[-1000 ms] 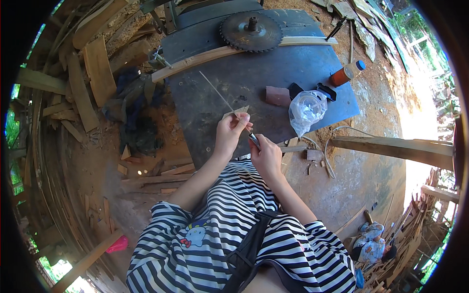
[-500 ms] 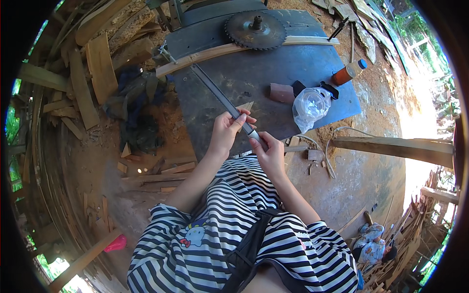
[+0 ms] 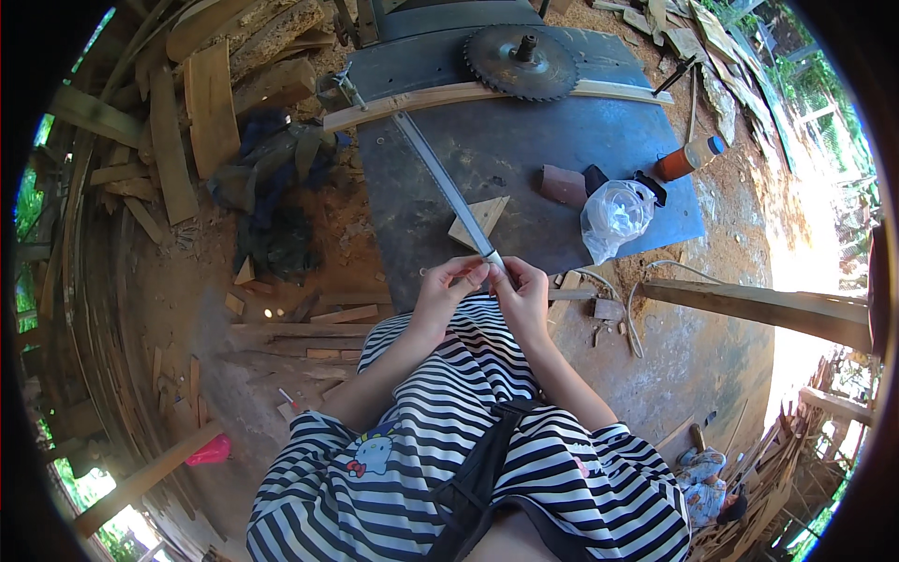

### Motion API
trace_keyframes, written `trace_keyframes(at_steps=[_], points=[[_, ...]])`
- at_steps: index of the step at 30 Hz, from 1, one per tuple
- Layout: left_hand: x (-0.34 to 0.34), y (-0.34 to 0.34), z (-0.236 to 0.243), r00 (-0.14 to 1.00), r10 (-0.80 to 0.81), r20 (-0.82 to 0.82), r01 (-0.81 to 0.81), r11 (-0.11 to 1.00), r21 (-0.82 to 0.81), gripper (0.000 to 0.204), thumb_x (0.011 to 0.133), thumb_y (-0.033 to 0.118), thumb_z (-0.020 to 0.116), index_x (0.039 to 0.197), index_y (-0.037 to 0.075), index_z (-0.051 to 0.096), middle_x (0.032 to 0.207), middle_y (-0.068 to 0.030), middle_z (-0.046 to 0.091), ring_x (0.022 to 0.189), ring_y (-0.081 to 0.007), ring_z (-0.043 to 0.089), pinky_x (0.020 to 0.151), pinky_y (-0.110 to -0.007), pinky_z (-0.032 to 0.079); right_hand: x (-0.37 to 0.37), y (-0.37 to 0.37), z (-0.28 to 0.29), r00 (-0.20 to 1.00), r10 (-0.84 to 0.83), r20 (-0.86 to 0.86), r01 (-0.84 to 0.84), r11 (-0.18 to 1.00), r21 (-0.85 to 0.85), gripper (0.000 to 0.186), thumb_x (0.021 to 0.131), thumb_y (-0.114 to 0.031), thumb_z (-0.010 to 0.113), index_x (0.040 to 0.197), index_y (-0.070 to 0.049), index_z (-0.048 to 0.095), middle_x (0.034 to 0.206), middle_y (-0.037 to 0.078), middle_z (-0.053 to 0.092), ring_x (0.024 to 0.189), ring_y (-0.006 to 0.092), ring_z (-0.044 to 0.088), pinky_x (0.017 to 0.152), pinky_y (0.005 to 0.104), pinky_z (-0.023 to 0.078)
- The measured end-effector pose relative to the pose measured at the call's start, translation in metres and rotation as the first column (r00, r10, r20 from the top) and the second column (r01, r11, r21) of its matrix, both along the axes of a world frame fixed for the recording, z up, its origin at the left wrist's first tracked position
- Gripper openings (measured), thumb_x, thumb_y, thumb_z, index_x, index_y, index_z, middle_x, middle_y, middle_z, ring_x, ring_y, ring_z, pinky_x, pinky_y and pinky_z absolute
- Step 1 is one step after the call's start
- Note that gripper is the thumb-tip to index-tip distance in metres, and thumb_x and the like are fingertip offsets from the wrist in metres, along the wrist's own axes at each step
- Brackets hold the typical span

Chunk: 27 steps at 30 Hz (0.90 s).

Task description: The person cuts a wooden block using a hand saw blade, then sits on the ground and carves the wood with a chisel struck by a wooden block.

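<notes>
A long, narrow grey metal bar (image 3: 438, 175) with darker edges and a pale near end slants across a dark metal tabletop (image 3: 524, 140). My left hand (image 3: 447, 298) pinches it close to the pale end, fingertips together. My right hand (image 3: 524, 302) is closed round that same end, hiding its tip; the two hands nearly touch. The bar's far end reaches a long wooden strip (image 3: 412, 100) lying across the table. A triangular piece of wood (image 3: 490, 213) lies flat, partly under the bar. Behind the strip is a toothed circular saw blade (image 3: 496, 67) with a central spindle.
On the table's right are a clear plastic bag (image 3: 618, 220), a brownish sheet (image 3: 563, 185) and a blue-capped bottle (image 3: 688, 158) of orange-red contents. Clamps (image 3: 676, 79) stand at the strip's ends. A wooden beam (image 3: 758, 304) juts in from the right; timber offcuts (image 3: 211, 108) pile up left.
My left hand has slid down the bar toward its near end, beside my right hand. More of the bar and the wooden triangle show. The table has shifted rightward in view.
</notes>
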State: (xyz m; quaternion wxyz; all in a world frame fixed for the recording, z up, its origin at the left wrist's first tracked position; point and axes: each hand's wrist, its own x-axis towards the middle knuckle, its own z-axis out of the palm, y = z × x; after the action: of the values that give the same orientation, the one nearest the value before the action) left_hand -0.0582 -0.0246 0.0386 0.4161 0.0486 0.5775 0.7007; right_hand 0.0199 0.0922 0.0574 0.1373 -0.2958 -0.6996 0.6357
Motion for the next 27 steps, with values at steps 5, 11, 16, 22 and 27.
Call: trace_keyframes(at_steps=[5,11,16,22,27], points=[[0.002,0.005,-0.002,0.998,0.032,-0.054,-0.034,0.999,-0.028,0.024,0.089,0.02,0.067,0.104,0.001,0.069,0.095,-0.0028,0.065,0.087,-0.0093,0.058,0.082,-0.024,0.046,-0.001,-0.008,-0.006,0.999,-0.019,0.035,0.015,0.995,0.099,0.015,0.089,-0.01,0.06,0.091,0.005,0.064,0.06,0.009,0.057,0.053,0.0109,0.05,0.051,0.0282,0.039],[0.004,0.02,0.004,0.985,0.147,-0.086,-0.149,0.989,-0.023,0.018,0.089,0.012,0.065,0.099,-0.002,0.069,0.099,-0.0039,0.064,0.088,-0.0103,0.057,0.08,-0.024,0.044,-0.002,-0.004,0.003,0.997,0.034,0.068,-0.047,0.98,0.193,0.012,0.089,-0.006,0.057,0.093,0.004,0.059,0.066,0.018,0.06,0.055,0.0253,0.058,0.054,0.0355,0.044],[0.002,0.038,0.005,0.988,0.137,-0.073,-0.14,0.989,-0.05,0.012,0.089,0.007,0.063,0.092,-0.002,0.069,0.095,-0.0031,0.062,0.086,-0.0099,0.057,0.078,-0.025,0.043,0.006,0.018,-0.014,0.992,0.113,0.06,-0.112,0.994,-0.017,0.015,0.091,-0.011,0.057,0.09,0.004,0.057,0.066,0.01,0.061,0.056,0.0172,0.057,0.053,0.03,0.044],[-0.008,0.065,-0.001,0.994,0.067,-0.088,-0.068,0.998,-0.009,0.01,0.089,0.004,0.062,0.09,-0.003,0.069,0.089,-0.0024,0.063,0.08,-0.0088,0.058,0.076,-0.023,0.043,0.005,0.059,0.002,0.939,0.341,0.036,-0.311,0.892,-0.329,0.024,0.099,-0.019,0.048,0.084,-0.001,0.053,0.065,-0.001,0.053,0.054,0.0069,0.049,0.05,0.022,0.041],[-0.018,0.086,-0.011,0.999,-0.041,0.008,0.041,0.997,-0.065,0.015,0.089,0.009,0.063,0.09,-0.004,0.069,0.093,-0.0034,0.063,0.084,-0.0078,0.058,0.075,-0.023,0.044,0.006,0.076,-0.023,0.976,0.209,0.051,-0.176,0.912,-0.371,0.025,0.098,-0.019,0.049,0.082,-0.001,0.053,0.063,-0.001,0.051,0.053,0.0075,0.046,0.048,0.0257,0.039]])
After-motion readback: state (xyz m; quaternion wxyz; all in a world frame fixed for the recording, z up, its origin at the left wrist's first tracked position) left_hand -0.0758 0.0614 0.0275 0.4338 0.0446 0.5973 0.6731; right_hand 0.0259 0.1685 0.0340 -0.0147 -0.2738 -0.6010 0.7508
